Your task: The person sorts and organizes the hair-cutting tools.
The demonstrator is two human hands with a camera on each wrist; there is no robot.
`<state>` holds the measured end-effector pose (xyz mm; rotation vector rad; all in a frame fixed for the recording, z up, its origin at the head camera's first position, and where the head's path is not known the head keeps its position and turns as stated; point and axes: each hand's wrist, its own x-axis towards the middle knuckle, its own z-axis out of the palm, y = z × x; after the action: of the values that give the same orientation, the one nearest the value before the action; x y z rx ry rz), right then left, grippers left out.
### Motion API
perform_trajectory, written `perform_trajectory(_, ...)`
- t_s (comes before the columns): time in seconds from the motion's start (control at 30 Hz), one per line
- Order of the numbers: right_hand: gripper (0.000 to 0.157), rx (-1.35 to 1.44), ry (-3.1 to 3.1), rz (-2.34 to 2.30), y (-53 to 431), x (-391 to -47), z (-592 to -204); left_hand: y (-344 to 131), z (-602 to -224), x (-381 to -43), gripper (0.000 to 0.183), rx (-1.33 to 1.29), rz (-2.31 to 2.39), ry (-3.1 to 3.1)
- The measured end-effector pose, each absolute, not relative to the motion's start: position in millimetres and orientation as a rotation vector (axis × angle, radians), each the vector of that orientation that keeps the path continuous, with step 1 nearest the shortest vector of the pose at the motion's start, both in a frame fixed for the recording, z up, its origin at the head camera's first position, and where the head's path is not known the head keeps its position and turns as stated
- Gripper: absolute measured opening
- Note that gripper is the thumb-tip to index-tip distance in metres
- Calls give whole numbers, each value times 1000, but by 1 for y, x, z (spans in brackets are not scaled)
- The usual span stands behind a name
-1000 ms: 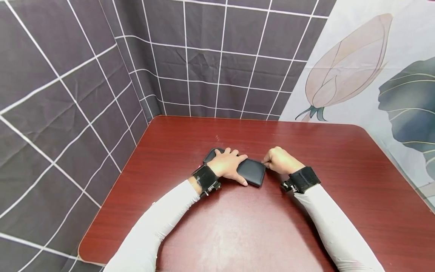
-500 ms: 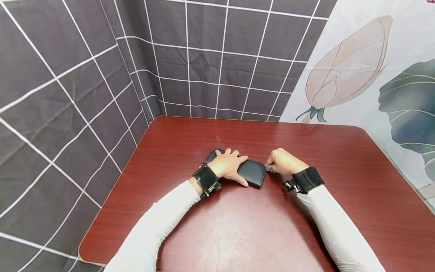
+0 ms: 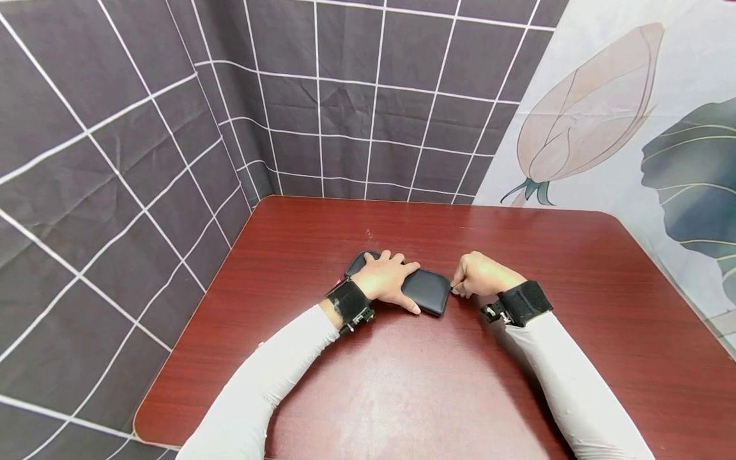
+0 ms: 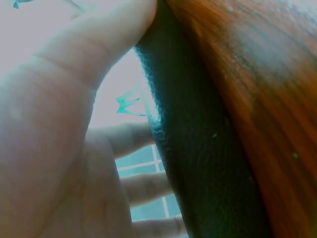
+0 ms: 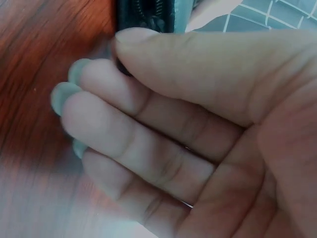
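A long black zippered case with a leathery surface lies on the table, slanting from far left to near right. My left hand rests across its middle with spread, mostly straight fingers; the thumb presses by the near edge. In the left wrist view, the case's dark side meets the thumb and fingertips. At the right end, my right hand pinches a small dark zipper pull between thumb and index finger. The right wrist view shows the zipper slider just beyond the thumb; most of the pull is hidden.
The reddish-brown wooden table extends around the case on every side. A grey cloth with white grid lines hangs behind and to the left. At the back right hangs a white cloth with a flower print.
My right hand has shifted slightly right and a little toward me at the case's right end. The left hand and the case stay almost where they were.
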<state>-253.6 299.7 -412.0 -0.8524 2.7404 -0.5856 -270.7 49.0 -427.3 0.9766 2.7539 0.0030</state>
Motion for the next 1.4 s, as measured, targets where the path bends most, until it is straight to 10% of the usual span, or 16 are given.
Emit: perform_trajectory(1.4,20,-967,3075,-393,291,-265,-426,60,-427,-257,113,600,34,2933)
